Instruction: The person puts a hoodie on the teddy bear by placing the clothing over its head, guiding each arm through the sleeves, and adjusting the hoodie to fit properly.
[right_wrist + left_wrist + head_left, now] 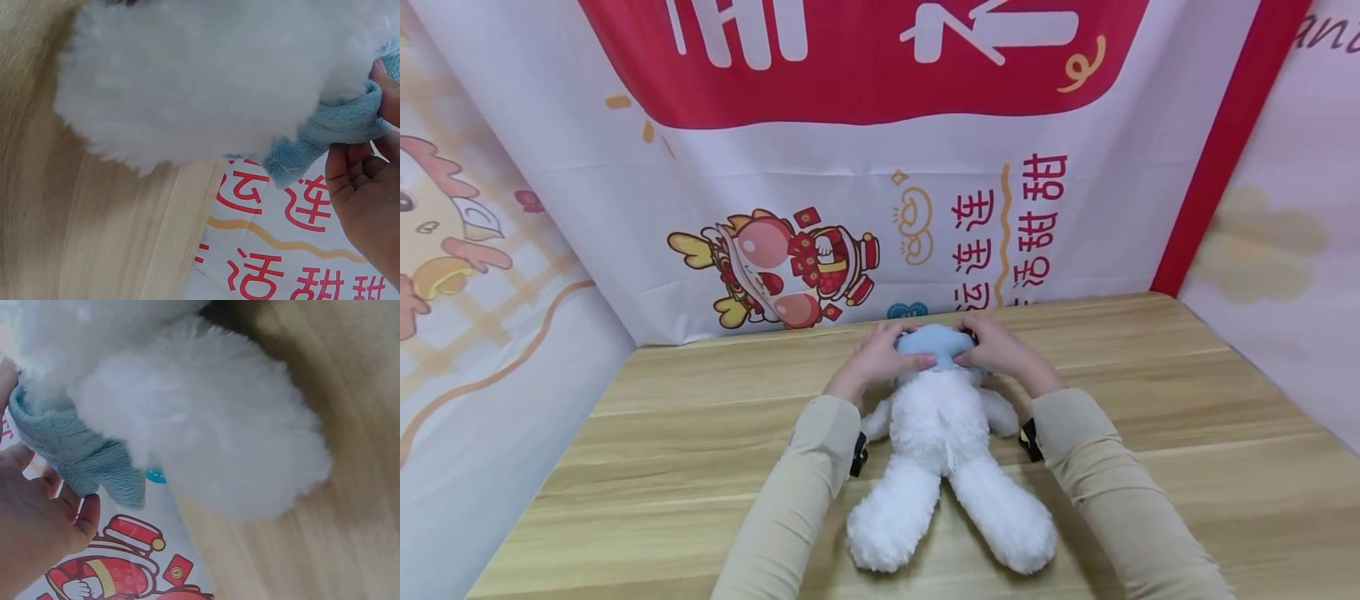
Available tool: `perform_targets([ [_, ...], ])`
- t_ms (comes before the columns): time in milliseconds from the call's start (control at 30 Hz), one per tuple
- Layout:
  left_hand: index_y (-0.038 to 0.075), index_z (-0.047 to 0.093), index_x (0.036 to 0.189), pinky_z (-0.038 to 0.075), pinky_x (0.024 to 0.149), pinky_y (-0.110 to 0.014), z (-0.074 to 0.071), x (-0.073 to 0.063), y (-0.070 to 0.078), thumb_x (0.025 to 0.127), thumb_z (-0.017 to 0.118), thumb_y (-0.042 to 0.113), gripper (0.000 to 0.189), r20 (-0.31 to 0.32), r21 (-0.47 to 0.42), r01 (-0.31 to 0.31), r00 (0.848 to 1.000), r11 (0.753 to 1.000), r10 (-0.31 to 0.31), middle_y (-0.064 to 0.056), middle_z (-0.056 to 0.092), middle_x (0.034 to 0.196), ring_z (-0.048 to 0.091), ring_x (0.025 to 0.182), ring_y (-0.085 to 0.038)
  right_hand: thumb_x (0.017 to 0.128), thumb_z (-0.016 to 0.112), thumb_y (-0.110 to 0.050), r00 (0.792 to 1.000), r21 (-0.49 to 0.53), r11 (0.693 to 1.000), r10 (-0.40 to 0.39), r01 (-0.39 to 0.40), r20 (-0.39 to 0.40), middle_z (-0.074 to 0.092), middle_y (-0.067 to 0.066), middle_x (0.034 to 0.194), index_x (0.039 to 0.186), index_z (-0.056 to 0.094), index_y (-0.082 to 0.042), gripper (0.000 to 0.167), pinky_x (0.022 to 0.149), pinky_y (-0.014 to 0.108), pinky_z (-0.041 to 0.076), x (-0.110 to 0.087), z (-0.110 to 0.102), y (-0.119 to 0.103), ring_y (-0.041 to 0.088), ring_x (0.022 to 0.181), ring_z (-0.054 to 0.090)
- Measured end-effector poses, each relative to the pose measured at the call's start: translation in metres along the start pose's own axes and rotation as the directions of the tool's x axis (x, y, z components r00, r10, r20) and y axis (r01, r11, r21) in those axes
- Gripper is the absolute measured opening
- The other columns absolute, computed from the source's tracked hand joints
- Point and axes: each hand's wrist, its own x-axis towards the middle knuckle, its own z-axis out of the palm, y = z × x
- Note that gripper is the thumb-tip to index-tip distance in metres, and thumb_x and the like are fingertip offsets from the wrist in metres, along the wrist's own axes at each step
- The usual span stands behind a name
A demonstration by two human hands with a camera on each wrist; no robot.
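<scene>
A white fluffy plush toy (938, 417) lies on the table, its two legs toward me and its arms out at the sides. Light blue terry cloth (934, 343) covers its head end. My left hand (878, 357) grips the cloth's left side, and my right hand (997, 348) grips its right side, both thumbs on top. In the left wrist view, curled fingers stand around the cloth (75, 447), below a plush arm (212, 419). Thumb and fingers pinch a folded edge of the cloth (347, 122) in the right wrist view. The toy's face is hidden.
The wooden table (700, 450) meets a printed cloth backdrop (760, 154) just beyond the hands. More printed cloth panels stand at the left (482, 250) and the right (1285, 250). Black straps (1031, 440) are at both sleeve cuffs.
</scene>
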Motion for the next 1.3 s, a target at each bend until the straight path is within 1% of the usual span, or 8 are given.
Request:
perform_targets([
  [167, 0.014, 0.041, 0.142, 0.019, 0.116, -0.054, -0.002, 0.002, 0.003, 0.084, 0.07, 0.045, 0.072, 0.05, 0.041, -0.013, 0.999, 0.999, 0.011, -0.011, 0.037, 0.148, 0.036, 0.136, -0.03, 0.083, 0.067, -0.005, 1.0, 0.012, 1.0, -0.007, 0.007, -0.001, 0.057, 0.021, 0.112, 0.111, 0.055, 0.002, 0.031, 0.092, 0.046, 0.046, 0.0, 0.001, 0.002, 0.033, 0.104, 0.054],
  [300, 0.015, 0.038, 0.145, 0.011, 0.118, -0.056, -0.005, 0.002, 0.004, 0.084, 0.068, 0.048, 0.075, 0.102, 0.081, 0.002, 0.995, 0.997, -0.01, -0.011, 0.033, 0.153, 0.029, 0.142, -0.032, 0.084, 0.064, -0.005, 0.998, 0.04, 0.999, 0.007, -0.01, 0.056, 0.054, 0.023, 0.121, 0.118, 0.05, 0.001, 0.037, 0.097, 0.051, 0.044, -0.002, -0.001, 0.002, 0.037, 0.113, 0.052],
  [400, 0.015, 0.04, 0.144, 0.012, 0.118, -0.056, -0.006, 0.002, 0.004, 0.084, 0.068, 0.048, 0.074, 0.113, 0.099, 0.012, 0.993, 0.995, -0.023, -0.012, 0.032, 0.152, 0.029, 0.141, -0.034, 0.087, 0.061, -0.006, 0.995, 0.066, 0.997, 0.026, -0.032, 0.099, 0.051, 0.024, 0.124, 0.119, 0.045, -0.001, 0.036, 0.097, 0.051, 0.044, -0.004, 0.0, 0.001, 0.038, 0.116, 0.05],
  [600, 0.013, 0.043, 0.139, 0.028, 0.113, -0.051, 0.0, 0.004, 0.003, 0.083, 0.072, 0.043, 0.07, 0.05, 0.095, -0.028, 0.998, 0.995, 0.024, -0.012, 0.038, 0.142, 0.04, 0.129, -0.032, 0.089, 0.06, -0.007, 0.994, 0.109, 0.994, 0.021, -0.032, 0.106, 0.048, 0.026, 0.127, 0.122, 0.039, -0.003, 0.039, 0.099, 0.052, 0.043, -0.006, 0.003, 0.005, 0.04, 0.118, 0.049],
  [733, 0.012, 0.048, 0.134, 0.038, 0.107, -0.046, 0.006, 0.006, 0.003, 0.083, 0.073, 0.037, 0.062, -0.007, 0.127, -0.095, 0.995, 0.987, 0.097, -0.008, 0.046, 0.139, 0.048, 0.124, -0.029, 0.09, 0.058, -0.01, 0.99, 0.109, 0.993, 0.02, -0.036, 0.141, 0.037, 0.028, 0.143, 0.141, 0.031, -0.001, 0.059, 0.108, 0.057, 0.034, -0.005, 0.003, 0.012, 0.044, 0.131, 0.039],
  [867, 0.01, 0.054, 0.12, 0.041, 0.103, -0.045, 0.01, 0.006, 0.004, 0.083, 0.074, 0.033, 0.048, -0.052, 0.168, -0.165, 0.983, 0.972, 0.176, -0.008, 0.05, 0.134, 0.052, 0.118, -0.028, 0.088, 0.061, -0.017, 0.979, 0.095, 0.991, 0.071, -0.09, 0.193, 0.027, 0.025, 0.15, 0.149, 0.025, -0.001, 0.072, 0.11, 0.059, 0.03, -0.004, 0.001, 0.015, 0.044, 0.136, 0.031],
  [1067, 0.009, 0.056, 0.111, 0.039, 0.108, -0.044, 0.011, 0.004, 0.001, 0.082, 0.075, 0.022, 0.037, -0.069, 0.07, -0.193, 0.978, 0.979, 0.198, -0.009, 0.048, 0.137, 0.049, 0.124, -0.028, 0.084, 0.067, -0.024, 0.967, 0.18, 0.972, 0.105, -0.149, 0.231, 0.033, 0.022, 0.147, 0.144, 0.031, -0.005, 0.073, 0.108, 0.056, 0.034, -0.005, -0.001, 0.016, 0.04, 0.132, 0.036],
  [1300, 0.011, 0.054, 0.118, 0.037, 0.11, -0.044, 0.009, 0.002, -0.001, 0.083, 0.074, 0.027, 0.043, -0.058, 0.086, -0.172, 0.983, 0.981, 0.177, -0.008, 0.043, 0.141, 0.046, 0.127, -0.028, 0.079, 0.073, -0.022, 0.985, 0.173, 0.975, 0.118, -0.14, 0.127, 0.05, 0.019, 0.128, 0.126, 0.046, -0.005, 0.057, 0.095, 0.045, 0.043, -0.004, 0.003, 0.015, 0.032, 0.114, 0.049],
])
